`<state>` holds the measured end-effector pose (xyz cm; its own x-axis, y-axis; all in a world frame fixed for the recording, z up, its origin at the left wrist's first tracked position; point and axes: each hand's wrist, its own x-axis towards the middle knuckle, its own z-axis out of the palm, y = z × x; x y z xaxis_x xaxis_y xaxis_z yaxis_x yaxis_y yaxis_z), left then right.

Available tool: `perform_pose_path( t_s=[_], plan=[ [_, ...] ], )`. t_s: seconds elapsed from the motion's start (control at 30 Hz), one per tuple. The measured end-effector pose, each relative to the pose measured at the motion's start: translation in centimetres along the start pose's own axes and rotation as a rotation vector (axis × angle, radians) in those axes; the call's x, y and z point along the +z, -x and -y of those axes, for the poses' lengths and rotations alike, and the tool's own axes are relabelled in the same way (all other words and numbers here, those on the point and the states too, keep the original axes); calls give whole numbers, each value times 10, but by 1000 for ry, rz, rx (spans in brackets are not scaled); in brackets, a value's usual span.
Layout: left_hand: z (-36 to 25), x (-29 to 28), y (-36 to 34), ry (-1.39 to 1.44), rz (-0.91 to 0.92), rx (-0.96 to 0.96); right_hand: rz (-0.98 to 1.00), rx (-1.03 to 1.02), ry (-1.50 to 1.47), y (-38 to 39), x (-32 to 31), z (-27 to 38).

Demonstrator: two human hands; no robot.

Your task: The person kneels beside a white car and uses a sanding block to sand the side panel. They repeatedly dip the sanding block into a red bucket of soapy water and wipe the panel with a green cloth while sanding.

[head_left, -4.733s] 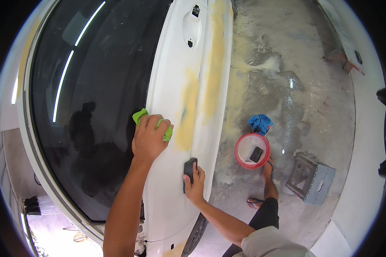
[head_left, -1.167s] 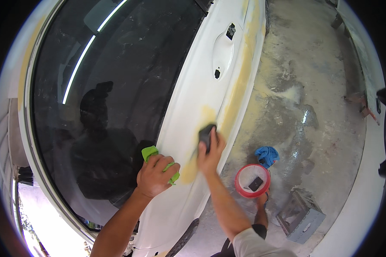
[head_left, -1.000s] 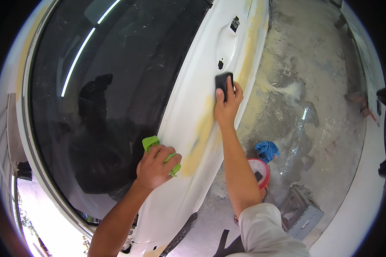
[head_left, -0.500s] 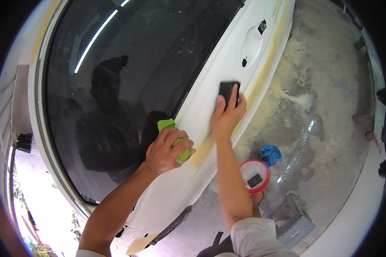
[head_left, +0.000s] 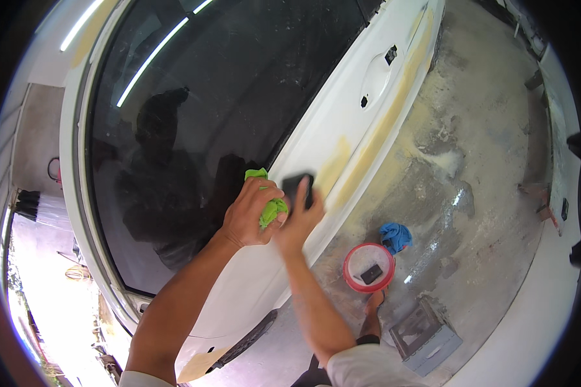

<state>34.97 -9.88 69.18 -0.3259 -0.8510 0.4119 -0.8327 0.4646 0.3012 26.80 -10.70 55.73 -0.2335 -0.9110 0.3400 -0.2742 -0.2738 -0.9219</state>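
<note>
My left hand (head_left: 246, 216) is closed around a bright green cloth (head_left: 274, 211), close to the lower edge of the dark car window (head_left: 200, 122). Parts of the cloth stick out above and below the fingers. Right beside it, my right hand (head_left: 299, 226) grips a black sanding block (head_left: 294, 188), slightly blurred, against the white car door (head_left: 313, 138). The two hands nearly touch, and in the picture they overlap a little. A pale yellow patch (head_left: 336, 161) shows on the door panel just past the block, and a long yellow band runs along the door's edge.
On the stained concrete floor stands a red-rimmed bucket (head_left: 346, 274) of whitish liquid with a dark block (head_left: 371, 274) in it. A blue cloth (head_left: 396, 237) hangs at its rim. A grey box-like step (head_left: 426, 348) lies near my foot. Handle openings (head_left: 391, 55) gape in the door.
My right hand has slid the sanding block down the door toward me, up beside my left hand. The left hand keeps the green cloth in nearly the same place. The view has shifted slightly.
</note>
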Motion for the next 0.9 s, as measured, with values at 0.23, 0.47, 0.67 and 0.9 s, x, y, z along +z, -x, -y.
perform_pose_path(
  t_s=[0.23, 0.47, 0.67, 0.9],
  plan=[
    [-29, -55, 55, -47, 138, -103, 20, -157, -94, -16, -8, -21],
    [-34, -30, 97, -300, 243, 13, 43, -72, -33, 57, -8, -11],
    [-29, -21, 106, -310, 154, 39, 44, -77, -120, -8, -9, -39],
    [-29, -20, 104, -298, 151, 47, -5, -33, -26, 46, -9, -30]
  ],
)
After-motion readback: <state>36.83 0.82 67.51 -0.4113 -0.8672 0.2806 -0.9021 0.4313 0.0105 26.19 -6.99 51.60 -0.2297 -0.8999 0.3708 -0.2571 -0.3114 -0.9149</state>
